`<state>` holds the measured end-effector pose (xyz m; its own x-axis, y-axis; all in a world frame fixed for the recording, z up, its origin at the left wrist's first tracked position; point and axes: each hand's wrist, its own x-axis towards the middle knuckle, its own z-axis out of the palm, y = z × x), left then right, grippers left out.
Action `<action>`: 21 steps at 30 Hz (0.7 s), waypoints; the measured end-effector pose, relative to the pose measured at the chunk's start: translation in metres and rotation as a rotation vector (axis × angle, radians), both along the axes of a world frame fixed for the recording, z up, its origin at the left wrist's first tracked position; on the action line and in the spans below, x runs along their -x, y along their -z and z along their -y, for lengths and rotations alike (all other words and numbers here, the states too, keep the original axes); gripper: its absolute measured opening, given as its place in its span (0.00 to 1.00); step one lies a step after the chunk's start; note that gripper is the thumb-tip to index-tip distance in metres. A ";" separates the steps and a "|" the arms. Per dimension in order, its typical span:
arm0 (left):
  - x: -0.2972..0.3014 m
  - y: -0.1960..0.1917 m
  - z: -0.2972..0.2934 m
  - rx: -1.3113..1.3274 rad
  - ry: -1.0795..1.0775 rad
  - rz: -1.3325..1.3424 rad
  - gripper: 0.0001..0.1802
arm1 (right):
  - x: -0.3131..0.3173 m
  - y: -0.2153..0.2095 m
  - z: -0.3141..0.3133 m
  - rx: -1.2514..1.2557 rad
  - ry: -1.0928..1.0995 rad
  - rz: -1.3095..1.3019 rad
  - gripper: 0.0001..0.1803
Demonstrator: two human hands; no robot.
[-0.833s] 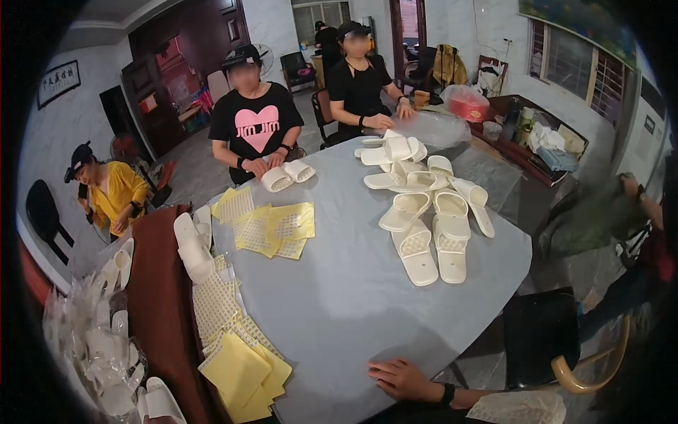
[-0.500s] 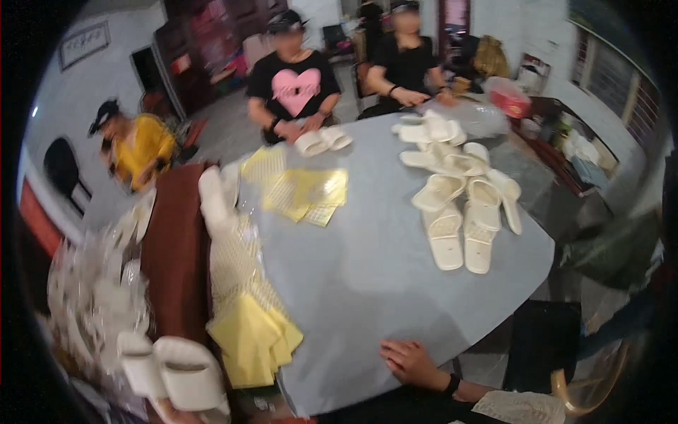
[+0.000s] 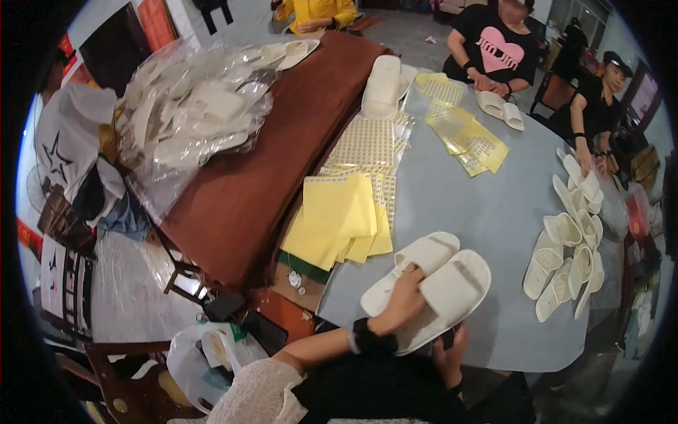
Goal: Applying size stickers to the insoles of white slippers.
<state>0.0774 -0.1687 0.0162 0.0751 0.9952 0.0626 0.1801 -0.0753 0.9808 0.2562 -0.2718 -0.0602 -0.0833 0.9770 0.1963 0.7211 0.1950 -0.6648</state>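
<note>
Left hand (image 3: pixel 404 302) closed on pair of cream slippers (image 3: pixel 458 284), lower centre of frame, fingers in between the two straps. Slippers side by side, tilted, straps toward the upper right; over the near edge of the grey tabletop (image 3: pixel 487 205), can't tell if resting on it. Right hand (image 3: pixel 453 359) just below the right slipper's edge, partly hidden; can't tell if its grip is open or closed, or if it touches the slipper. Black wristband (image 3: pixel 366 336) on left wrist, lacy white sleeve (image 3: pixel 258 389) below it.

Yellow sheets (image 3: pixel 339 208) fanned left of the slippers, near the tabletop edge; sticker sheets (image 3: pixel 360 145) just above them. More yellow sheets (image 3: pixel 462 134) upper centre, overlapping. Loose slipper (image 3: pixel 381 88) above the sticker sheets, another partly behind it. Slipper cluster (image 3: pixel 544 261) at right of frame, several overlapping.

Brown cloth (image 3: pixel 282 141) runs diagonally left of centre; slippers in clear plastic (image 3: pixel 205 99) heaped on it, upper left. White plastic bag (image 3: pixel 187 364) lower left.

Upper right: person in pink-heart shirt (image 3: pixel 498 49), hands by another slipper pair (image 3: pixel 491 104); second person in black (image 3: pixel 590 106) reaching to the cluster. Person in yellow (image 3: pixel 321 14) at top edge.
</note>
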 end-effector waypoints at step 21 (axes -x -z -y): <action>0.042 0.048 0.044 -0.005 0.226 -0.663 0.41 | -0.005 -0.047 -0.045 0.243 0.114 0.026 0.38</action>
